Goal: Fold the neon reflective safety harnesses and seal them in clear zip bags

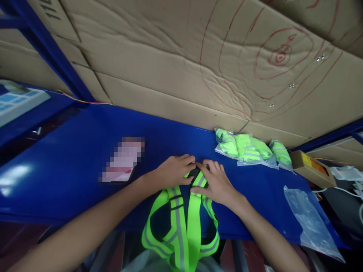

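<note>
A neon yellow-green reflective harness (194, 223) with grey stripes and black strap sliders hangs over the table's near edge toward my lap. My left hand (177, 170) is closed on its upper end, near a dark buckle-like piece (194, 172). From the other side, my right hand (217, 181) grips the striped strap with thumb and fingers. Both hands meet close together above the blue table (159, 136). The fingers partly hide the dark piece, so its exact shape is unclear.
Several clear bags of folded neon straps (249, 147) lie along the cardboard wall (147, 68). A blurred-out phone (123, 160) lies left of my hands. At right are a small cardboard box (312, 168), a flattened clear plastic bag (310, 219) and white cables.
</note>
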### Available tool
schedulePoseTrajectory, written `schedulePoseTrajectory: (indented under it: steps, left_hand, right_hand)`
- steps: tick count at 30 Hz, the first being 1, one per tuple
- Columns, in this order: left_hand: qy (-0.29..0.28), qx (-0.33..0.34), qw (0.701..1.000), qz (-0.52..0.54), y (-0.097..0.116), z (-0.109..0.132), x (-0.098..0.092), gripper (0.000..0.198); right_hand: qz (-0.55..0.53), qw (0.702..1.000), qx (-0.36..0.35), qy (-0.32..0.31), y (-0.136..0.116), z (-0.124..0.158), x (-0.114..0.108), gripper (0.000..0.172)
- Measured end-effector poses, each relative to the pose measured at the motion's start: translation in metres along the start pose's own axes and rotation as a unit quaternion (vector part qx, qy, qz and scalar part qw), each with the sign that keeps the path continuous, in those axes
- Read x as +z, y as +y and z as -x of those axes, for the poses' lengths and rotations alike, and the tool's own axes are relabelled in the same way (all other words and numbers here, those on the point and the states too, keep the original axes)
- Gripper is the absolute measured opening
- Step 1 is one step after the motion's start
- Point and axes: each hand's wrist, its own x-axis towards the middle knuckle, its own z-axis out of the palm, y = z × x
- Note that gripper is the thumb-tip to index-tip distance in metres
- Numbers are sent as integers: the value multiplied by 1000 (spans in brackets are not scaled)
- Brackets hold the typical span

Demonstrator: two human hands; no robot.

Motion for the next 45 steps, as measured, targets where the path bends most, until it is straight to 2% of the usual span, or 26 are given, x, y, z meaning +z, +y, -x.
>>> schedulePoseTrajectory:
  steps: [4, 7, 11, 14, 18, 25, 27, 30, 32, 38, 42, 45]
  left_hand:
    - [18, 33, 998, -47, 2, 0, -6, 23]
    - [25, 46, 996, -79, 5, -1, -10, 20]
    - [2, 47, 993, -109, 4, -3, -13, 21]
    - [-16, 22, 994, -108, 0, -3, -16, 23]
    - [-26, -1, 997, -78, -5, -3, -18, 25]
    - [-31, 45, 995, -85, -3, -3, -14, 19]
    - [-21, 34, 998, -56, -8, -1, -14, 25]
    - [-19, 1, 1000, -17, -17, 4, -16, 48]
    - [-29, -19, 999, -15, -21, 6, -20, 58]
    - [-33, -40, 999, -16, -16, 9, -27, 60]
    - [-38, -49, 998, -18, -14, 10, -29, 54]
    - [-33, -75, 996, -21, -15, 11, -32, 52]
  right_hand:
    - [18, 998, -23, 50, 1, -4, 4, 61]
    - [56, 994, -52, 73, 2, -7, 7, 51]
    - [112, 986, -55, 110, 0, -9, 12, 51]
    - [117, 984, -42, 126, -2, -10, 15, 56]
    - [118, 984, -51, 124, -1, -12, 14, 59]
    - [150, 977, -117, 96, 11, -11, 5, 66]
    - [154, 976, -119, 99, 15, -9, 5, 69]
    - [151, 975, -117, 111, 20, -7, 5, 70]
    - [148, 976, -115, 115, 23, -6, 5, 69]
    - [127, 980, -107, 110, 28, -4, -2, 63]
    - [102, 987, -100, 77, 36, -2, -10, 58]
    - [88, 990, -70, 86, 47, 2, -19, 53]
